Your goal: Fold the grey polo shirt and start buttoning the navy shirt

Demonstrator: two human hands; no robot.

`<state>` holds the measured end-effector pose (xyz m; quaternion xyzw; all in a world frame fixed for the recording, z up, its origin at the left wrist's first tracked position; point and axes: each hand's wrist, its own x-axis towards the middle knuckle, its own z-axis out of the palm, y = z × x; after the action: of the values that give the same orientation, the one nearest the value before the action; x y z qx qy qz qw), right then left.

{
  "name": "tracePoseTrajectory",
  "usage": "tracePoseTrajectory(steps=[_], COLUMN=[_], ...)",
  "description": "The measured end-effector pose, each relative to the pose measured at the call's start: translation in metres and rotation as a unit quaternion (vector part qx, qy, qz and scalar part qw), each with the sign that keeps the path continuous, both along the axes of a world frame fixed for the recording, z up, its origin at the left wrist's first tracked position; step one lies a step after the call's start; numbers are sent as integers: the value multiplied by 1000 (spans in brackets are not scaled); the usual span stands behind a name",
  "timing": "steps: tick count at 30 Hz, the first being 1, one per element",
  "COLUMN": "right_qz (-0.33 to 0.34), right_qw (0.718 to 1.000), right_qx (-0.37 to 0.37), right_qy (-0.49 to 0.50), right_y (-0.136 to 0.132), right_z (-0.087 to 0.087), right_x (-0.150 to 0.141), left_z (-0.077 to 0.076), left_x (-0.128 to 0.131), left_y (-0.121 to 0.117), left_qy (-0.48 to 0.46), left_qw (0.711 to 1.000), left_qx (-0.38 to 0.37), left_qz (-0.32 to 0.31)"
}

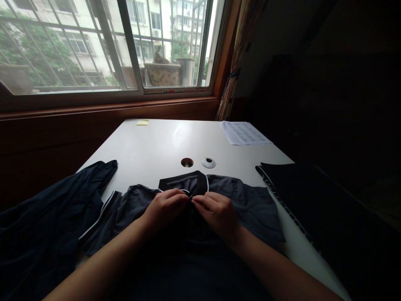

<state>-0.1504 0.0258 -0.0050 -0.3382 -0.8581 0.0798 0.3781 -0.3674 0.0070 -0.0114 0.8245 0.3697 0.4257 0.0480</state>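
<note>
A dark polo shirt (247, 196) lies spread on the white table (150, 146), its black collar (200, 182) edged in white and pointing away from me. Just below the collar, at the front opening, my left hand (169, 205) pinches the fabric with thumb and fingers. Close against it, my right hand (219, 209) pinches the other side of the same spot. The fingertips of both hands nearly meet. Whatever small part of the placket sits between them is hidden. The shirt's lower front fades into shadow beneath my forearms.
Dark navy clothing (40, 217) covers the table's left side. Another dark garment (313, 196) lies along the right edge. Farther back are a round cable hole (187, 162), a loose round cover (208, 162), printed sheets (246, 133) and a yellow sticky note (142, 122). A barred window stands behind.
</note>
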Motion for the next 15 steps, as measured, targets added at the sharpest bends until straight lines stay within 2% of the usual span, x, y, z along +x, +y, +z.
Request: tracePoseTrajectory(steps=[15], right_qz=[-1], right_qw=[997], right_qx=[-74], right_qy=[10], right_y=[5], right_z=[-7], right_x=[-5], left_z=[-3], left_x=[3], left_y=[2], left_qy=[3], left_qw=[998], left_qx=[-62], left_qz=[6])
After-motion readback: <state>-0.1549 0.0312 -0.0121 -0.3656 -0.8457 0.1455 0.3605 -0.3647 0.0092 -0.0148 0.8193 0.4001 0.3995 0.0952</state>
